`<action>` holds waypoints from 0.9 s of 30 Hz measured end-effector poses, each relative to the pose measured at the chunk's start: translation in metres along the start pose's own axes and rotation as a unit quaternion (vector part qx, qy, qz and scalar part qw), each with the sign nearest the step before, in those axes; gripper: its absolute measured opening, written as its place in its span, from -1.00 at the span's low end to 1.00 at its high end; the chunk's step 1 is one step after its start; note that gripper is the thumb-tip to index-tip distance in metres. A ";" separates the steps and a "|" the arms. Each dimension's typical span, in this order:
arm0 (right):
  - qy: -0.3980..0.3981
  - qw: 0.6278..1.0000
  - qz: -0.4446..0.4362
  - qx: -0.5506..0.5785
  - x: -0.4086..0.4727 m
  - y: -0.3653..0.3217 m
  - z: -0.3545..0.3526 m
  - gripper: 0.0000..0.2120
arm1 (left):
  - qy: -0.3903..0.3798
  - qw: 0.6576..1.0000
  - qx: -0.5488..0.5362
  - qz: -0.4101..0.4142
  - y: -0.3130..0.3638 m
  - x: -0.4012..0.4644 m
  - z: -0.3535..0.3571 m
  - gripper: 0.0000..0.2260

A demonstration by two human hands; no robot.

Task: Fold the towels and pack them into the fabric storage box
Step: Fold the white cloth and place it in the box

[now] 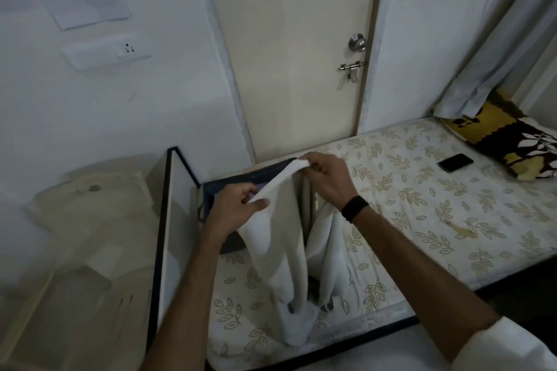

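- White towel (283,238) held up over the bed (422,190), top edge stretched between two hands, the rest hanging down in two long folds.
- Bottom end of the towel bunched on the mattress near the front edge; small blue marks there, too blurry to read.
- Left hand (233,208) pinching the lower end of the top edge, thumb on top and fingers curled under the cloth; fingertips mostly hidden behind it.
- Right hand (324,179) pinching the higher end, fingers bent tight on the corner; black band (355,208) on that wrist.
- Dark blue fabric storage box (235,187) right behind the hands, at the head of the mattress by the footboard (168,220); mostly covered by the towel and the left hand, so the inside hard to see.
- Small tan handle (199,214) poking out on the box's left side.
- Black phone (455,162) lying flat on the mattress, well apart from the towel, near a yellow and brown pillow (521,141) cut off at the right edge.
- Closed door (295,48) behind the bed with a round knob (357,42).
- Pale things (90,205) on the left of the bed, dim and blurred, cannot tell what.
- White sleeve (512,343) at the bottom right corner, cut off.
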State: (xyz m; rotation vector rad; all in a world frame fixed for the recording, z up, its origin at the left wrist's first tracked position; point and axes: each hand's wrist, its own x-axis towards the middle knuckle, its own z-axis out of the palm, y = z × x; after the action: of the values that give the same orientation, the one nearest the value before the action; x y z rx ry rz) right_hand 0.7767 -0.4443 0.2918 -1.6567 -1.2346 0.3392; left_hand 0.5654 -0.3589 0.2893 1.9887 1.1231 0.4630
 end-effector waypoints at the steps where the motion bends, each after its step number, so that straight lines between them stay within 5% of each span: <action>1: 0.029 0.999 0.027 0.018 0.002 0.001 -0.006 -0.89 | 0.011 0.999 0.037 -0.011 -0.013 -0.003 -0.003 -0.74; 7: 0.076 0.989 0.126 -0.008 0.005 0.023 -0.007 -0.88 | 0.143 0.990 -0.005 -0.011 -0.034 -0.006 -0.021 -0.69; 9: 0.018 0.993 0.110 -0.030 -0.004 0.017 0.003 -0.94 | 0.127 0.992 -0.004 0.024 -0.021 -0.005 -0.020 -0.73; 13: -0.141 0.990 0.015 -0.005 -0.023 -0.010 0.032 -0.48 | 0.052 0.990 -0.005 0.127 0.008 -0.002 -0.011 -0.84; 15: -0.169 0.985 -0.033 0.000 -0.022 -0.013 0.042 -0.61 | 0.005 0.989 0.000 0.147 0.007 0.001 -0.004 -0.84; 17: -0.158 0.987 -0.041 0.004 -0.017 -0.008 0.044 -0.80 | -0.032 0.990 -0.025 0.132 -0.001 0.001 0.000 -0.81; 22: -0.104 0.994 -0.031 -0.024 -0.019 0.004 0.043 -0.80 | -0.075 0.990 0.045 0.107 -0.028 0.000 0.020 -0.86; 24: -0.059 0.998 -0.025 0.013 -0.020 0.003 0.040 -0.84 | -0.067 0.993 0.072 0.068 -0.039 -0.001 0.028 -0.74; 27: 0.007 0.999 0.026 0.027 -0.011 0.004 0.030 -0.84 | -0.007 0.999 0.045 0.017 -0.049 -0.002 0.026 -0.86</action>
State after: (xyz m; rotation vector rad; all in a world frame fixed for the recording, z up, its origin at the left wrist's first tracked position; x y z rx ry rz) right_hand 0.7531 -0.4371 0.2712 -1.6438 -1.1649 0.3887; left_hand 0.5537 -0.3581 0.2346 2.0883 1.1209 0.4208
